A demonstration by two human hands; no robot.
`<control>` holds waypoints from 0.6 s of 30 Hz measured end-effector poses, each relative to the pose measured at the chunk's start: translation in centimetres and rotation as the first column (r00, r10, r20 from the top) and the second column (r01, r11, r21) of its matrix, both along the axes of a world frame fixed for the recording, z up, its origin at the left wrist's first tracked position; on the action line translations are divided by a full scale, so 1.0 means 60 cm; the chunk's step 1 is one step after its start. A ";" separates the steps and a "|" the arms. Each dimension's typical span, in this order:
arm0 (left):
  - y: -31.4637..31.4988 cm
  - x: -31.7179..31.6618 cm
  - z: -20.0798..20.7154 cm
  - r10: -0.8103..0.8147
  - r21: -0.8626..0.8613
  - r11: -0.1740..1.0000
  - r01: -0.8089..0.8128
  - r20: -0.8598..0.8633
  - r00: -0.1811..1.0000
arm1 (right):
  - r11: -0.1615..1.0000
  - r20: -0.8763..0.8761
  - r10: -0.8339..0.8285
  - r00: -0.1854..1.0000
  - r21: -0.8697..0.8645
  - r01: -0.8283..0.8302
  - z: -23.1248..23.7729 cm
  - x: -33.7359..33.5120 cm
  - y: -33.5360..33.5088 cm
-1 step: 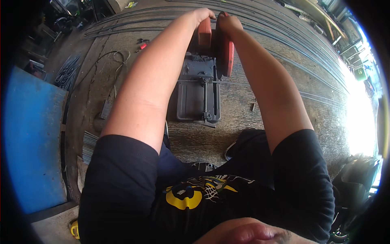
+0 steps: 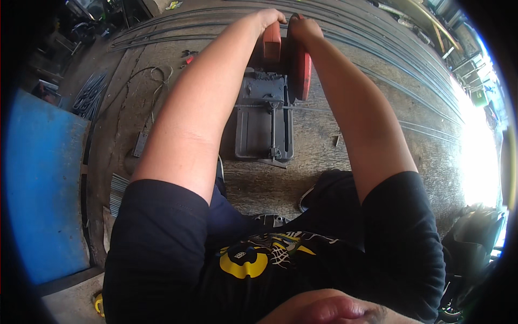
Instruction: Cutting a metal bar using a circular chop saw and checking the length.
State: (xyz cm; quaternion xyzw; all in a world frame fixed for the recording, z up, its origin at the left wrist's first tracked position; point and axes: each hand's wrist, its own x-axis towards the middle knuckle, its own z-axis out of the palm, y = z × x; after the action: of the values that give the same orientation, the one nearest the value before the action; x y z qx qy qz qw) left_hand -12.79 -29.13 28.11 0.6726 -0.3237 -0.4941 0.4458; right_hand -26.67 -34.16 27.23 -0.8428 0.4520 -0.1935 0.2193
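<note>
Next to nothing has moved since the earlier frame; both hands stay at the far end of the cut-off saw (image 2: 264, 89). The left hand (image 2: 271, 17) curls over the red block (image 2: 272, 46), the right hand (image 2: 305, 29) over the top of the red guard (image 2: 304, 75); how tightly either grips, I cannot tell. The saw's shallow dark base (image 2: 251, 135) holds a clamp screw (image 2: 273, 129). Long bars (image 2: 162, 41) lie beyond, a cable (image 2: 153, 108) to the left. The saw stands on the floor (image 2: 324, 146), its long axis pointing away from the person
</note>
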 end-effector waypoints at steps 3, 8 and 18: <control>-0.019 -0.003 -0.020 0.063 -0.053 0.997 -0.058 0.086 0.994 | 0.997 0.033 -0.081 0.996 0.004 0.081 -0.003 -0.001 -0.002; 0.048 -0.003 -0.048 0.121 -0.178 0.980 -0.094 0.146 0.982 | 0.982 0.102 -0.163 0.981 0.115 0.151 -0.010 -0.017 0.073; 0.230 -0.156 -0.105 0.285 -0.054 0.959 -0.280 0.207 0.936 | 0.984 0.237 -0.176 0.955 0.072 0.164 -0.111 -0.095 0.196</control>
State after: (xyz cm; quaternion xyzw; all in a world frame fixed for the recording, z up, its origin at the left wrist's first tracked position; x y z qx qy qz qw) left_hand -22.16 -15.35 21.78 0.7557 -0.2756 -0.3463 0.4827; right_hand -32.39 -22.43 20.55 -0.7650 0.4975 -0.3013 0.2767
